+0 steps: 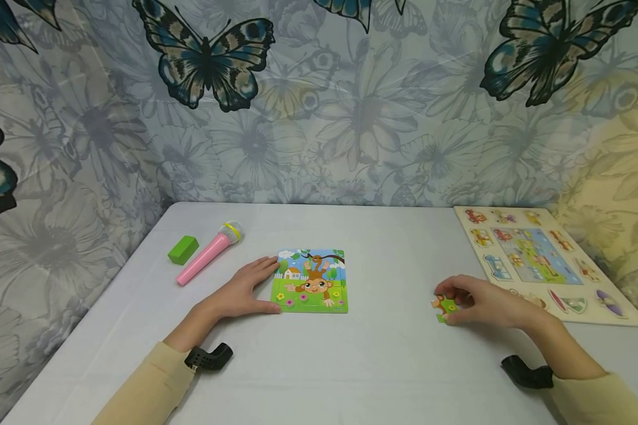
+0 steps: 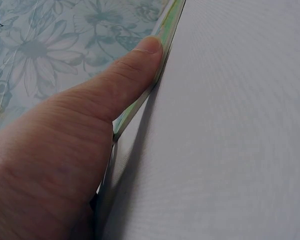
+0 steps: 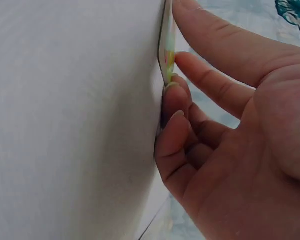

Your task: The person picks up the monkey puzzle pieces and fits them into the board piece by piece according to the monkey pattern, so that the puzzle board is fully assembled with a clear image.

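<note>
Left of the middle of the table lies a square puzzle board (image 1: 310, 281) with a monkey hanging from a branch. My left hand (image 1: 251, 287) rests at its left side, thumb along the lower left corner and outstretched fingers by the upper left edge. In the left wrist view, the left thumb (image 2: 135, 67) touches the board's thin edge. Over to the right, my right hand (image 1: 484, 302) pinches a small green and brown puzzle piece (image 1: 445, 307) between thumb and fingers, low at the tabletop. The right wrist view shows that piece (image 3: 168, 55) nearly edge-on, partly covered by the fingers.
A pink toy microphone (image 1: 207, 257) and a green block (image 1: 183, 249) lie at the left. Behind the right hand is a larger picture board (image 1: 590, 304) with animal and fruit pictures. A butterfly-patterned cloth (image 1: 319, 147) hangs along the table's back edge.
</note>
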{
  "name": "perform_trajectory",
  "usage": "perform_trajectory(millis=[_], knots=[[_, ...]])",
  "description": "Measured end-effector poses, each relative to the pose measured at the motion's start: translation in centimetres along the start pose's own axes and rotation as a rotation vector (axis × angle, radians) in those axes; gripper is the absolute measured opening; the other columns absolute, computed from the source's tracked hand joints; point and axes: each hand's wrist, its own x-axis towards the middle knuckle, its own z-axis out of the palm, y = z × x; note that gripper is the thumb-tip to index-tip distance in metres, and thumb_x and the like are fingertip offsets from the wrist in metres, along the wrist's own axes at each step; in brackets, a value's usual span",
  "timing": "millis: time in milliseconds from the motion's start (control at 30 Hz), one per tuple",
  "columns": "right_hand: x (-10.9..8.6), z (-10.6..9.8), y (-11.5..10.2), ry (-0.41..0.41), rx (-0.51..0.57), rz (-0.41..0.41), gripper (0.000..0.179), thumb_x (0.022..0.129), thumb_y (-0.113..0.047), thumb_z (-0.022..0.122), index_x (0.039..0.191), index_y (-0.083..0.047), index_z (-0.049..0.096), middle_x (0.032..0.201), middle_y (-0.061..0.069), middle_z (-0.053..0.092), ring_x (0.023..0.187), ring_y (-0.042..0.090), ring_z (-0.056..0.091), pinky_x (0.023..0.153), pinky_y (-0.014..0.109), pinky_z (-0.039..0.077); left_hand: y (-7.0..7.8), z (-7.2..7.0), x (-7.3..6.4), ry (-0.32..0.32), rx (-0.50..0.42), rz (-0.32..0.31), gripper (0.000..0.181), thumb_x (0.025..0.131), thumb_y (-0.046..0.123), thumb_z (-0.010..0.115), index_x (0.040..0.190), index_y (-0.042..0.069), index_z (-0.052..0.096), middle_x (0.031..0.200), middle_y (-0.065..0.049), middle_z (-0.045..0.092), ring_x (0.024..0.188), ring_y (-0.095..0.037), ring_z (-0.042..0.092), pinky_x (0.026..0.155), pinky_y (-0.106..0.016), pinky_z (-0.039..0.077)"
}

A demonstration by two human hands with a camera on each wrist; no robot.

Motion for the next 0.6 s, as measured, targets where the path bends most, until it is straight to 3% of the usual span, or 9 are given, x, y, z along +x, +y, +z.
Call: perform_trajectory(millis=[267,600], knots=[[0.21,0.22,-0.04,0.015,-0.008,0.006,0.046,0.086,-0.019,0.083,0.120,0.002,0.059,0.100,0.006,0.052,0.088,0.013,0.049,0.072,0.025,0.048,-0.19,0.00,-0.05,-0.003,-0.002,-0.005,0.101,0.081,0.050,0.082,0.156,0.002,0.035,0.164,-0.011,0.027,0.151,-0.035,0.015,0.118,-0.058,0.014],[0.18,0.22,-0.24,0.064,-0.051,0.004,0.036,0.085,-0.016,0.083,0.109,-0.005,0.058,0.093,0.002,0.056,0.083,0.011,0.053,0.070,0.024,0.050,-0.18,-0.05,-0.05,-0.001,0.000,0.009,0.100,0.081,0.050,0.082,0.156,0.001,0.036,0.164,-0.012,0.027,0.151,-0.035,0.016,0.118,-0.058,0.014]])
